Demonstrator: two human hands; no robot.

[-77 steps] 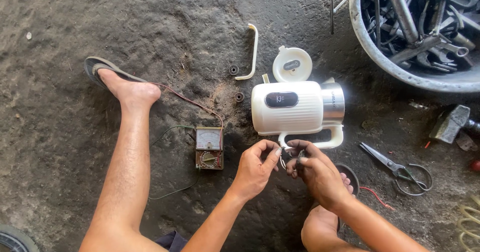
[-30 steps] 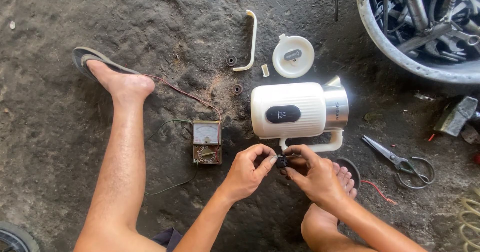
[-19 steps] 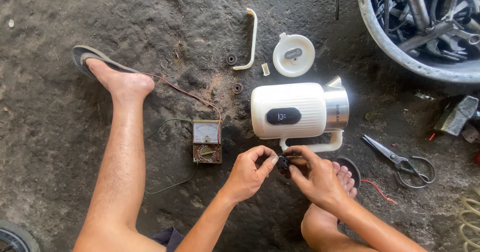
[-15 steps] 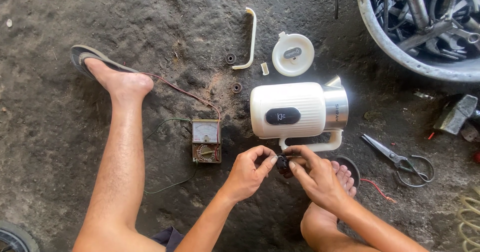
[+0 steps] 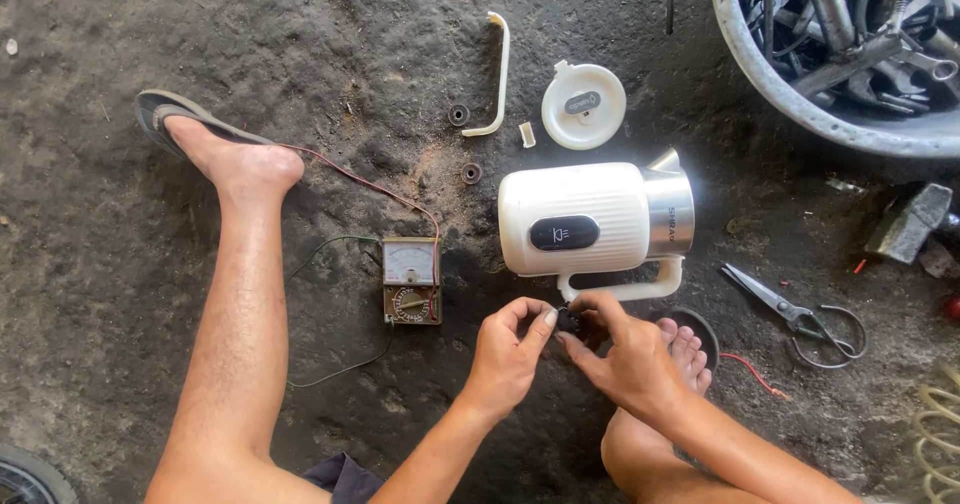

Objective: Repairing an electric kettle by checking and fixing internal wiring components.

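Left hand (image 5: 505, 356) and right hand (image 5: 625, 359) pinching small black part (image 5: 570, 322) between closed fingers, just below kettle (image 5: 590, 219) on floor; meter (image 5: 412, 280) beside.

A black oval label (image 5: 564, 232) is seen on the white kettle (image 5: 590, 219). At its nine o'clock, a pale rectangular meter dial (image 5: 411, 262) is set in the multimeter (image 5: 411, 281).

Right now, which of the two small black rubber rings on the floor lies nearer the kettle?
The lower black ring, just left of the white kettle. The other ring lies farther up, beside the detached white handle strip.
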